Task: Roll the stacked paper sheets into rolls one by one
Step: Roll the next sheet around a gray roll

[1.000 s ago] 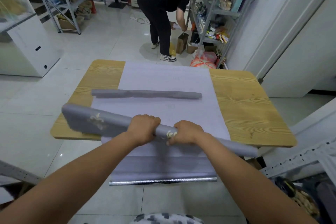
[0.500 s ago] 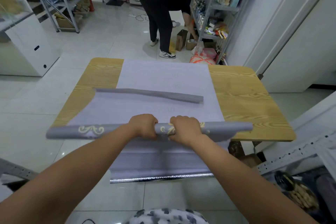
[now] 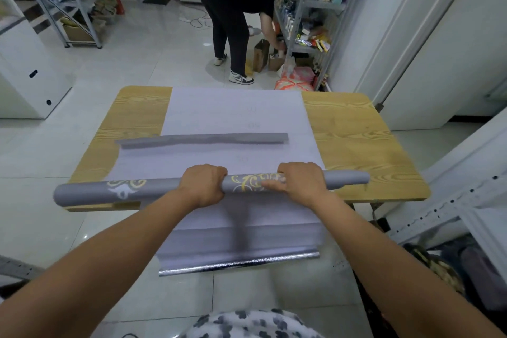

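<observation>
Head view: why is the rolled sheet (image 3: 247,182) held near its middle?
– Likely to keep the turns tight and level. The left grip (image 3: 204,185) is curled round it, and the right grip (image 3: 299,182) is closed over the top, thumb along the near side.
And where does it lie?
– Crosswise over the near edge of the tabletop (image 3: 356,145), running out past both grips, farther to the left. Beneath is the stack of sheets (image 3: 233,107), its near end hanging off. 1 finished roll (image 3: 203,140) lies farther back, out of the way, I'd judge.
</observation>
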